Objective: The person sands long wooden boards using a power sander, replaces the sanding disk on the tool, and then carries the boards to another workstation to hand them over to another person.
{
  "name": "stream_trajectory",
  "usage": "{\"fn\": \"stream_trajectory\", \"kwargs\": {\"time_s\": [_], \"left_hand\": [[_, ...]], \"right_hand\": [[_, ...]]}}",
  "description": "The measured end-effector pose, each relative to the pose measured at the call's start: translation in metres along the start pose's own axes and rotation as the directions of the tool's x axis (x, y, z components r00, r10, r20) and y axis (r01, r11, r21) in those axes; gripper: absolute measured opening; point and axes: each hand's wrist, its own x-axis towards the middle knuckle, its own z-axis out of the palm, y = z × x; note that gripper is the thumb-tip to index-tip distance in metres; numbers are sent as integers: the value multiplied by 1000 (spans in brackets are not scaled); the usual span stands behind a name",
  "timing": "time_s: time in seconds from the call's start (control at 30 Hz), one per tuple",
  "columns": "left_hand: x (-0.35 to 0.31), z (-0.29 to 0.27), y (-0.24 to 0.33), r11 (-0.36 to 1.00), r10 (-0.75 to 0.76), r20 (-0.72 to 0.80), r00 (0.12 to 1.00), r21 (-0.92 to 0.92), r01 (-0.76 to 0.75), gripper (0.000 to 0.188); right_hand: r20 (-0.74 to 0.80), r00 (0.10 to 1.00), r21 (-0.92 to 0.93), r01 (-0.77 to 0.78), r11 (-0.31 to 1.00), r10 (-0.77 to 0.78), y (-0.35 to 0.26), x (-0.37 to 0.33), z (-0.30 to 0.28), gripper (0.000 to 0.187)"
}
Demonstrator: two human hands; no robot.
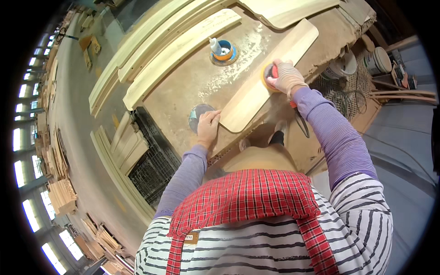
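Note:
A long pale wooden board (pixel 247 105) with rounded corners lies slantwise across the dusty workbench (pixel 169 98). On its upper face, toward the right edge, sits a power sander (pixel 268 77) with a red and dark body and a yellow-orange rim. My right hand (pixel 288 79), in a light glove, is wrapped around it; a dark cord or hose hangs down behind the wrist. My bare left hand (pixel 209 125) grips the board's near left end, fingers close together at the edge. Beside those fingers lies a dark round disc (pixel 196 115), partly covered by the hand.
A blue and orange round container (pixel 224 54) holding a small white bottle (pixel 215 46) stands beyond the board. Curved wooden pieces (pixel 183 52) line the far left; another wide board (pixel 288 11) lies at the back. Buckets (pixel 341 64) and cords are at the right.

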Motion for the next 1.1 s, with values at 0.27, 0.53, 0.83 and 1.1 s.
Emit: {"fn": "stream_trajectory", "kwargs": {"time_s": [0.27,0.53,0.83,1.1], "left_hand": [[1,0,7,999,5,-19,1000,34,-5,20],[1,2,11,1000,-14,-14,1000,-17,14,19],[-4,-8,-12,961,-202,17,979,-192,202,43],[35,44,83,895,21,164,986,437,-92,114]], "right_hand": [[-73,997,-15,-11,1000,10,-4,13,-2,58],[-16,981,-4,192,981,-192,-51,-22,30,43],[189,925,48,327,944,-330,-83,-70,42,36],[-182,977,76,-96,992,109,6,47,-16,61]]}}
